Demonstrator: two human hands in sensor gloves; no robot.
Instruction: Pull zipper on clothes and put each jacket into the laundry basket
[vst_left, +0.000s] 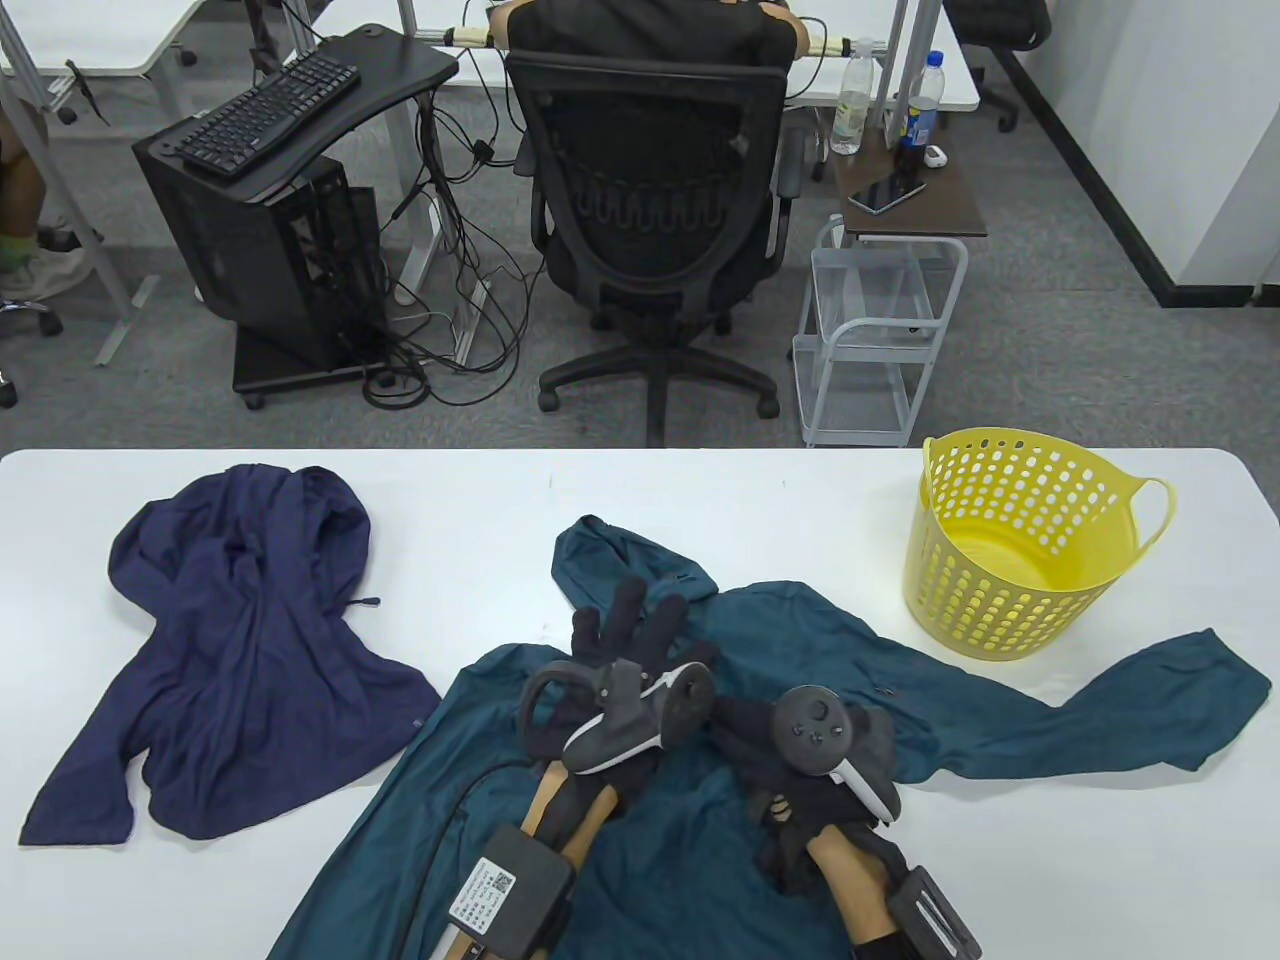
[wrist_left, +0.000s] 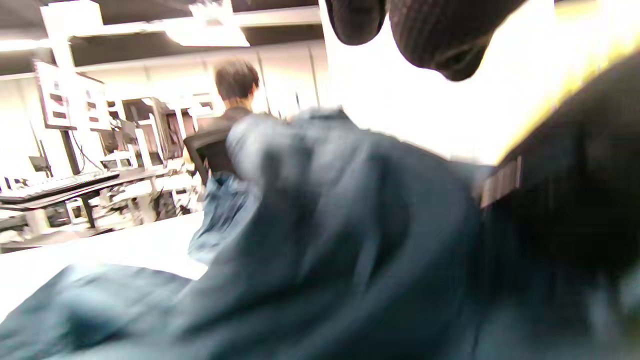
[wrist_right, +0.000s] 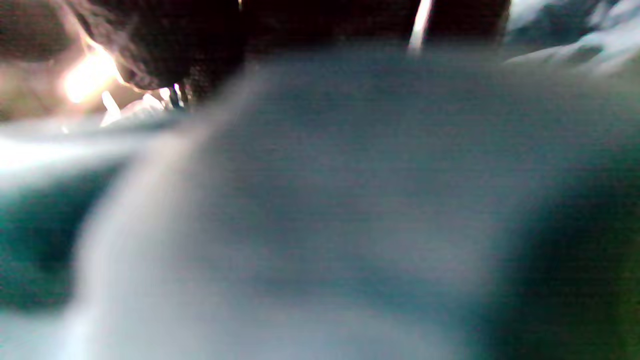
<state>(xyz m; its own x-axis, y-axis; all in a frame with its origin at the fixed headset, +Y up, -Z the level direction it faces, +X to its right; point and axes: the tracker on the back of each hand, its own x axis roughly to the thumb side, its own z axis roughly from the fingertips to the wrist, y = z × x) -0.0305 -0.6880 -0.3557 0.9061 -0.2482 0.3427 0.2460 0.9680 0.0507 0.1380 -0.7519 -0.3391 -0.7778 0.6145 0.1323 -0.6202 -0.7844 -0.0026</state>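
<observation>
A teal jacket (vst_left: 800, 630) lies spread across the middle of the white table (vst_left: 700, 500), one sleeve reaching right below the yellow laundry basket (vst_left: 965, 590). The basket stands upright at the right, with nothing visible in it. A navy jacket (vst_left: 240, 660) lies crumpled at the left. My left hand (vst_left: 630, 630) rests on the teal jacket near its collar, fingers straight and spread. My right hand (vst_left: 740, 725) sits just beside it with fingers curled down into the fabric, the grip mostly hidden under the tracker. Both wrist views are blurred: teal cloth (wrist_left: 325, 240) (wrist_right: 325, 200) under gloved fingertips (wrist_left: 430, 35).
Beyond the table's far edge stand a black office chair (vst_left: 650, 200), a white wire cart (vst_left: 870, 340) and a black desk with a keyboard (vst_left: 270, 110). A person sits behind the chair. Bare tabletop lies between the two jackets and behind the teal one.
</observation>
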